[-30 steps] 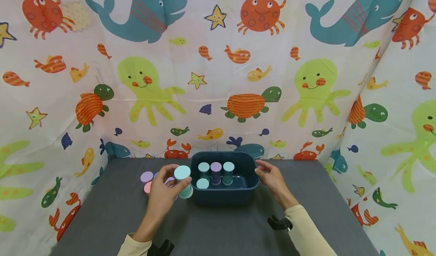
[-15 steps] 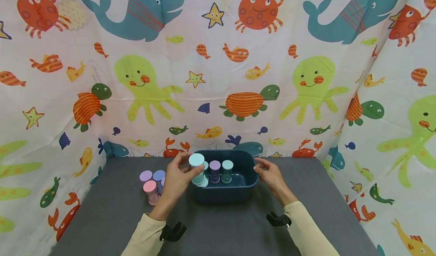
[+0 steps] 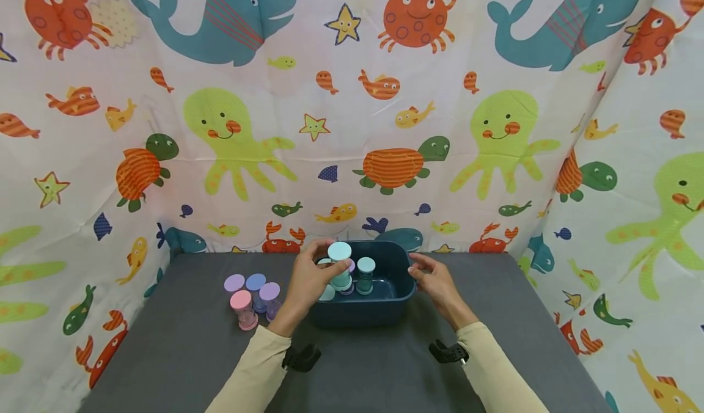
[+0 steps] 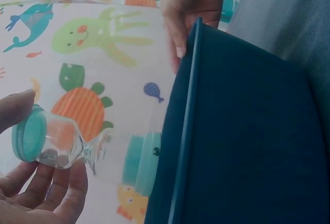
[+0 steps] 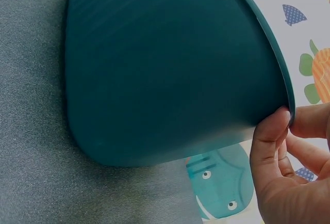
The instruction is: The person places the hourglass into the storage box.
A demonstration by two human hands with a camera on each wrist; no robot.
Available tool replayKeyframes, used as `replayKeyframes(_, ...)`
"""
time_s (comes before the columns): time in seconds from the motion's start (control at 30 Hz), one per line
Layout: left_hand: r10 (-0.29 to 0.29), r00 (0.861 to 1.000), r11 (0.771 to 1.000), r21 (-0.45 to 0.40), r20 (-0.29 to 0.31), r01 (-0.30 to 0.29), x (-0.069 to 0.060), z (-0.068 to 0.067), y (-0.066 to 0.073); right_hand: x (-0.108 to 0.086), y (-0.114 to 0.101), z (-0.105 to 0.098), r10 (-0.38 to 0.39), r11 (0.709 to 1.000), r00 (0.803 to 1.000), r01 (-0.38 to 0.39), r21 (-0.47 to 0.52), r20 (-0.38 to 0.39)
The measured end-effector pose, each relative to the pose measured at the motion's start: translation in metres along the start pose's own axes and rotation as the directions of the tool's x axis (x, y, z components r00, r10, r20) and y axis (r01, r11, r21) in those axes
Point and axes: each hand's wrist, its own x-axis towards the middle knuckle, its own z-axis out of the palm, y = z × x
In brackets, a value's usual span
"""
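My left hand (image 3: 309, 278) holds a sand timer (image 3: 339, 251) with mint caps by its upper end, above the left part of a dark blue bin (image 3: 360, 314). In the left wrist view, the clear waisted glass of this sand timer (image 4: 142, 164) shows between thumb and fingers, its lower cap near the bin's rim. Inside the bin stands a mint-capped sand timer (image 3: 365, 275). Other sand timers there are partly hidden behind the held one and my left hand. My right hand (image 3: 437, 285) pinches the bin's right rim, thumb outside, as the right wrist view shows.
Left of the bin, several sand timers stand grouped on the grey table (image 3: 176, 339): pink (image 3: 244, 309), lilac (image 3: 234, 283), blue (image 3: 256, 285) and purple (image 3: 270, 294). A curtain (image 3: 264, 217) printed with sea animals hangs behind and at the sides.
My left hand has carried the mint sand timer rightward, from the bin's left side to over its inside. The group on the left is now uncovered. My right hand stays on the rim.
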Motion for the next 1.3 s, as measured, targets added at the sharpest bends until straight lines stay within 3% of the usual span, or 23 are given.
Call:
replayKeyframes(0.3, -0.031, 0.998, 0.999, 0.026, 0.059, 0.030, 0.009, 0.020, -0.008, 0.001, 0.001, 0.000, 0.001, 1.000, 1.000, -0.001, 0.011, -0.001)
replayKeyframes(0.63, -0.085, 0.984, 0.989, 0.132, 0.157, 0.065, 0.020, 0.038, -0.022, 0.005, 0.000, 0.000, 0.000, 1.000, 1.000, 0.000, 0.011, -0.003)
replayKeyframes(0.9, -0.092, 0.964, 0.978, 0.206, 0.248, 0.040, 0.026, 0.050, -0.036, 0.006, 0.002, 0.000, 0.007, 1.000, 1.000, -0.007, 0.016, -0.012)
replayKeyframes(1.3, -0.098, 0.954, 0.936, 0.352, 0.283, -0.008, 0.031, 0.064, -0.039, 0.005, 0.002, 0.000, 0.004, 1.000, 1.000, -0.004, 0.022, 0.002)
